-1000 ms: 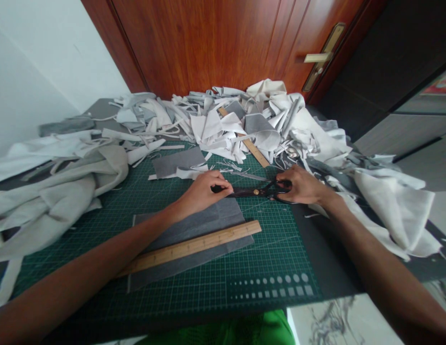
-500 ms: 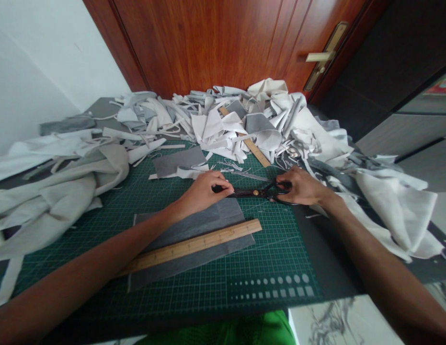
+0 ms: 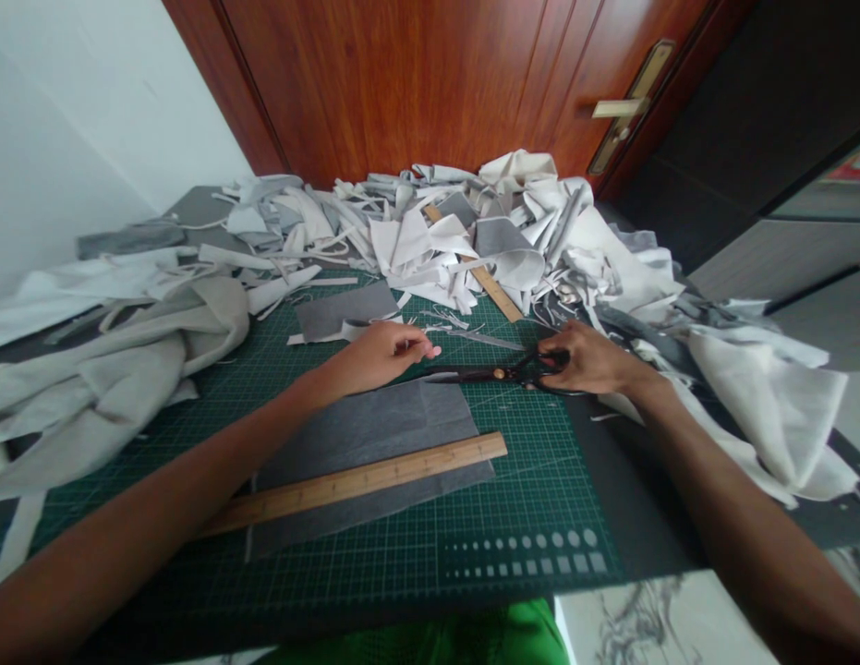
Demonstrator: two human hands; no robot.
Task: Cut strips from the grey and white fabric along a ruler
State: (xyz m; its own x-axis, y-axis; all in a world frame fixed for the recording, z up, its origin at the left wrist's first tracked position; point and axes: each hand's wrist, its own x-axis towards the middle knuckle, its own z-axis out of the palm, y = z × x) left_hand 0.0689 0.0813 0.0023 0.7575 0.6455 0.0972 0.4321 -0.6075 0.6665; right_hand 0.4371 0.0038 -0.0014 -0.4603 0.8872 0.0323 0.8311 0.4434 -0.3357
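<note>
Two hands work over a green gridded cutting mat (image 3: 540,503). The right hand (image 3: 592,362) clamps black steel shears (image 3: 499,374); the left hand (image 3: 381,358) has let go, lifting clear of the blades, fingers loosely curled.

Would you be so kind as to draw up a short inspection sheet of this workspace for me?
Surface: green gridded cutting mat on a dark tabletop.
Job's things: black-handled steel scissors, blades pointing left; flat grey fabric piece under a long wooden ruler.
Clutter: heap of white and grey fabric offcuts with a second wooden ruler in it; crumpled beige cloth at left.
Hands: right hand grips the scissors' handles; left hand is above the mat, apart from the blades.
Cables: nothing seen.
Surroundings: reddish-brown wooden door with a brass lever handle; white wall.
</note>
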